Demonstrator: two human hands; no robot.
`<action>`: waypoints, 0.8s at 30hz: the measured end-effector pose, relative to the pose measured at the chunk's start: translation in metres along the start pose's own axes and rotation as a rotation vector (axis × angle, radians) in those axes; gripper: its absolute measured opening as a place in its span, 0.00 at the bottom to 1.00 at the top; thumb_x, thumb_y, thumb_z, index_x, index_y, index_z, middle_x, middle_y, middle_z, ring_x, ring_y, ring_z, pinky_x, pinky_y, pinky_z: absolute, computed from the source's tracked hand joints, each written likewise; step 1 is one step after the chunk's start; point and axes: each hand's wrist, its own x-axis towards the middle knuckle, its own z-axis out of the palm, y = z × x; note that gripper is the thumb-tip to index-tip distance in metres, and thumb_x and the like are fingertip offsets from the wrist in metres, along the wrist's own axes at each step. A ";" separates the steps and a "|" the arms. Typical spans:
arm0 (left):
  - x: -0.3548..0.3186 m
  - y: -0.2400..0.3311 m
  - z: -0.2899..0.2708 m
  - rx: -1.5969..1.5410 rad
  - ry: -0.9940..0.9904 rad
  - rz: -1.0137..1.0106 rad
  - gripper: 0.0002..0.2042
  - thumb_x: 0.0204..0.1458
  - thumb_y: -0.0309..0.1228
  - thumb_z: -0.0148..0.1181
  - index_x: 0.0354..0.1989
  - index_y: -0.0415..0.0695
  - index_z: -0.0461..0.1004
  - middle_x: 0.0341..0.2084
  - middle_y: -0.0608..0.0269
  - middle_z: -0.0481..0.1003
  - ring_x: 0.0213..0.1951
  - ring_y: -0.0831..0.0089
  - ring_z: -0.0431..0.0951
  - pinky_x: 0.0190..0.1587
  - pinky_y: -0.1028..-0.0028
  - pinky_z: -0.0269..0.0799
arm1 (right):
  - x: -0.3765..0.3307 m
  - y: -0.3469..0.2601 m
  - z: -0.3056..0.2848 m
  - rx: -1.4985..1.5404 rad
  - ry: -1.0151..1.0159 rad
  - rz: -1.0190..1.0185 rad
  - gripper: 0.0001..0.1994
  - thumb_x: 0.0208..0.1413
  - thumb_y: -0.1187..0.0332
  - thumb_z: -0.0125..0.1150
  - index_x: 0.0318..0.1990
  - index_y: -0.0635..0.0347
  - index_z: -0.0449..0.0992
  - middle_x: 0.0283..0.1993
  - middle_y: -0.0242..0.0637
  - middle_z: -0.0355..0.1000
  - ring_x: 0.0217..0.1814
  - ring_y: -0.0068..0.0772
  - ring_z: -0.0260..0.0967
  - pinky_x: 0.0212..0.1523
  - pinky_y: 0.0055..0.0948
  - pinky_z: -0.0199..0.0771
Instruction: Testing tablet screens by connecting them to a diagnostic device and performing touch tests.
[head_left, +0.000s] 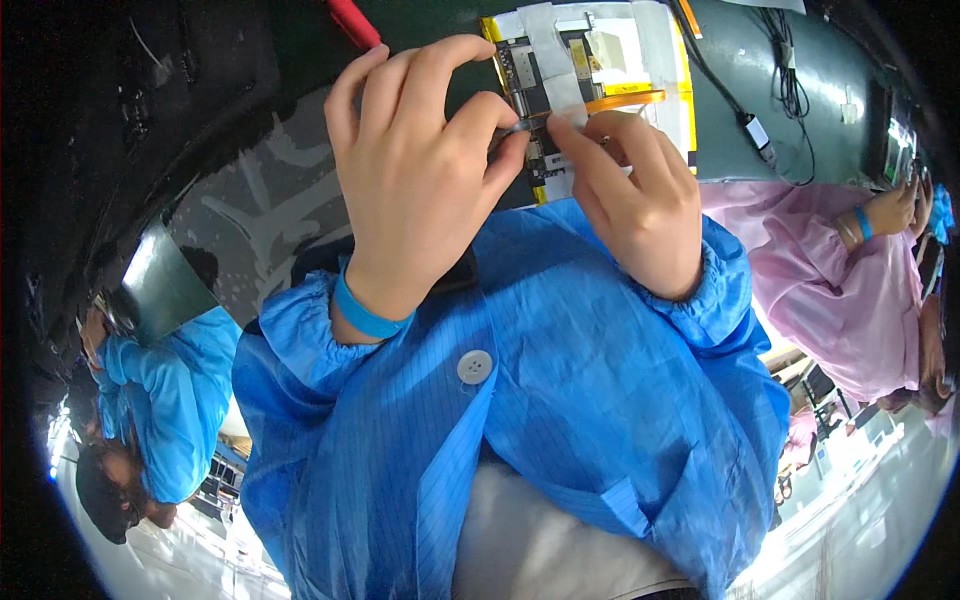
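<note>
A flat electronic assembly [552, 95] with dark circuit parts, white panels and yellow edges lies at the top middle. Pale tape strips [545, 40] cross it. My left hand [415, 160] reaches over its left side, thumb and forefinger pinched on a small dark grey piece [517, 128] whose kind I cannot make out. At the lower right of the assembly, my right hand [640, 190] is closed, its fingers around a narrow amber band [628, 101] that curves like the edge of a tape roll. Its fingertips come close to those of my left hand.
A red tool handle [354, 22] lies beyond my left hand on the dark green table [730, 60]. Black cables [788, 80] and a plug [758, 137] are at the right. Co-workers in light blue [180, 400] and pink [830, 280] sit on either side.
</note>
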 end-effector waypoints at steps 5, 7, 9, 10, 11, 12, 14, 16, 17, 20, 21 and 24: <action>0.000 0.001 -0.001 -0.031 0.002 -0.043 0.07 0.33 0.32 0.68 0.22 0.53 0.76 0.44 0.72 0.72 0.48 0.64 0.68 0.56 0.63 0.56 | 0.006 -0.006 -0.008 -0.117 -0.142 -0.082 0.13 0.37 0.71 0.56 0.34 0.64 0.74 0.32 0.33 0.63 0.35 0.30 0.66 0.35 0.26 0.69; 0.001 0.003 -0.001 -0.012 -0.008 -0.022 0.07 0.33 0.32 0.68 0.22 0.53 0.76 0.44 0.71 0.72 0.48 0.64 0.67 0.56 0.62 0.56 | 0.009 -0.005 -0.010 -0.105 -0.113 -0.104 0.13 0.37 0.71 0.55 0.34 0.64 0.74 0.32 0.33 0.64 0.36 0.30 0.66 0.36 0.26 0.69; 0.003 0.005 -0.002 -0.034 -0.026 -0.054 0.08 0.33 0.32 0.68 0.22 0.52 0.75 0.44 0.71 0.71 0.49 0.63 0.67 0.56 0.62 0.56 | 0.013 0.000 -0.011 -0.009 -0.151 -0.111 0.12 0.38 0.72 0.57 0.34 0.63 0.74 0.33 0.35 0.66 0.34 0.33 0.67 0.35 0.28 0.70; 0.005 0.006 -0.003 -0.039 -0.038 -0.064 0.08 0.33 0.32 0.68 0.23 0.51 0.75 0.44 0.70 0.71 0.49 0.63 0.67 0.56 0.61 0.56 | 0.016 0.006 -0.013 -0.029 -0.099 -0.120 0.12 0.38 0.72 0.57 0.34 0.63 0.74 0.33 0.35 0.66 0.34 0.33 0.67 0.35 0.28 0.70; 0.006 0.007 -0.004 -0.056 -0.046 -0.048 0.08 0.33 0.32 0.68 0.23 0.51 0.75 0.43 0.69 0.71 0.49 0.63 0.67 0.56 0.61 0.56 | 0.019 0.014 -0.015 0.050 -0.033 -0.057 0.12 0.39 0.74 0.58 0.35 0.62 0.75 0.33 0.36 0.68 0.34 0.34 0.68 0.34 0.30 0.70; 0.007 0.007 -0.006 -0.074 -0.038 -0.066 0.08 0.34 0.33 0.68 0.23 0.50 0.75 0.43 0.69 0.71 0.48 0.63 0.67 0.56 0.61 0.55 | 0.022 0.022 -0.017 0.147 0.032 -0.004 0.11 0.40 0.75 0.58 0.36 0.62 0.75 0.33 0.37 0.69 0.33 0.36 0.69 0.34 0.32 0.71; 0.007 0.007 -0.011 -0.139 -0.044 -0.060 0.13 0.34 0.38 0.68 0.31 0.51 0.76 0.44 0.66 0.70 0.48 0.62 0.67 0.58 0.58 0.54 | 0.031 0.040 -0.017 0.090 0.126 0.108 0.11 0.43 0.78 0.58 0.37 0.59 0.77 0.34 0.38 0.70 0.35 0.41 0.70 0.36 0.35 0.71; 0.002 0.002 -0.022 -0.220 -0.031 -0.081 0.20 0.36 0.43 0.66 0.39 0.49 0.75 0.46 0.63 0.70 0.50 0.61 0.68 0.59 0.56 0.53 | 0.037 0.051 -0.012 0.049 0.111 0.077 0.13 0.43 0.78 0.58 0.39 0.57 0.77 0.36 0.39 0.69 0.37 0.41 0.69 0.37 0.35 0.71; -0.002 -0.003 -0.029 -0.231 -0.018 -0.063 0.22 0.37 0.44 0.65 0.42 0.47 0.74 0.46 0.61 0.70 0.50 0.60 0.68 0.59 0.55 0.53 | 0.036 0.054 -0.010 0.038 0.147 0.053 0.13 0.43 0.78 0.58 0.39 0.57 0.77 0.36 0.39 0.69 0.37 0.41 0.69 0.37 0.35 0.71; -0.022 -0.019 -0.055 -0.229 0.064 -0.091 0.25 0.38 0.46 0.65 0.44 0.44 0.75 0.45 0.58 0.72 0.46 0.59 0.70 0.52 0.61 0.59 | 0.034 0.056 -0.004 0.012 0.112 0.033 0.14 0.43 0.77 0.58 0.41 0.55 0.77 0.37 0.39 0.69 0.38 0.41 0.68 0.37 0.35 0.71; -0.032 -0.019 -0.063 -0.166 0.053 -0.078 0.24 0.38 0.45 0.65 0.43 0.45 0.75 0.44 0.59 0.73 0.45 0.61 0.71 0.50 0.63 0.60 | 0.033 0.055 -0.003 -0.005 0.120 0.023 0.15 0.43 0.77 0.59 0.41 0.55 0.77 0.36 0.39 0.68 0.37 0.41 0.68 0.37 0.34 0.71; -0.058 -0.015 -0.075 -0.058 0.019 -0.025 0.21 0.39 0.46 0.65 0.42 0.50 0.77 0.43 0.64 0.73 0.40 0.66 0.72 0.44 0.67 0.62 | 0.032 0.054 -0.001 -0.035 0.142 -0.001 0.15 0.42 0.77 0.58 0.41 0.54 0.78 0.36 0.39 0.68 0.37 0.40 0.67 0.38 0.34 0.71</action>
